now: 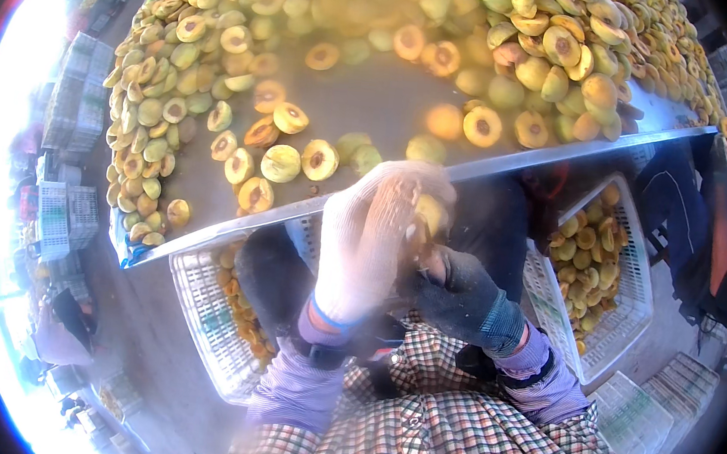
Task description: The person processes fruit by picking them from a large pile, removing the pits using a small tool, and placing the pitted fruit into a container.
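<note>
My left hand [367, 236], in a white knitted glove with a brownish stained part, is closed around a yellow peach piece [431, 215] just in front of the table edge. Against it from the right comes my right hand [465, 298], in a dark grey glove, its fingers curled and thumb pressed in. Whatever the right fingers grip is hidden and blurred. On the metal table [375, 98] beyond lie loose peach halves, among them a cut-side-up half [319, 160] with a brown centre. A large heap of halves [560, 50] rises at the far right.
A white plastic crate [208, 321] with fruit pieces stands below left, and another crate [628, 315] of peach halves below right. More peach halves [161, 114] cover the table's left side. Stacked crates [77, 89] line the far left. A person in dark clothes [681, 207] is at the right.
</note>
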`<state>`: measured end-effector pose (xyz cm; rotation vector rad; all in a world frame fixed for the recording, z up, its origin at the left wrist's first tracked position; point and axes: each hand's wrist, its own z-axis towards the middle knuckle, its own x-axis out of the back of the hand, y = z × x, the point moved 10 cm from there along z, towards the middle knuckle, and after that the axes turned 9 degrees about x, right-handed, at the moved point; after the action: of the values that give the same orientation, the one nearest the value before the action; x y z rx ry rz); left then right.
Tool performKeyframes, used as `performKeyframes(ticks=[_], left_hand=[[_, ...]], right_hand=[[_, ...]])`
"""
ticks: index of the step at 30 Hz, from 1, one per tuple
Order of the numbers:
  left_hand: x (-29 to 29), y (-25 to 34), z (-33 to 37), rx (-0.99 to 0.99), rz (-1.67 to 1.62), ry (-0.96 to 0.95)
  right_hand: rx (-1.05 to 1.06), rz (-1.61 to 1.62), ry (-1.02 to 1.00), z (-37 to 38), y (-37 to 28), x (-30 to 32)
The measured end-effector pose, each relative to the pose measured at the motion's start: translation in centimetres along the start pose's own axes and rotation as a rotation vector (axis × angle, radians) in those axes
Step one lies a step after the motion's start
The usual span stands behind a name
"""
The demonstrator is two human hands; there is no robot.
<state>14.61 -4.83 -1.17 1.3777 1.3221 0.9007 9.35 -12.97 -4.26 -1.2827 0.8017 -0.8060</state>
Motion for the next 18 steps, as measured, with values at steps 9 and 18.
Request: performKeyframes(ticks=[9,18], left_hand=[[-1.6,2.0,-0.3,0.03,-0.113,0.1],[-2.2,0.0,0.0,0.227,0.0,-0.093]], right_hand=[[-0.059,-0.017,-0.259,-0.1,0.8,-0.7],[-0.117,0.592,-0.248,-2.7,1.8,-2.3]])
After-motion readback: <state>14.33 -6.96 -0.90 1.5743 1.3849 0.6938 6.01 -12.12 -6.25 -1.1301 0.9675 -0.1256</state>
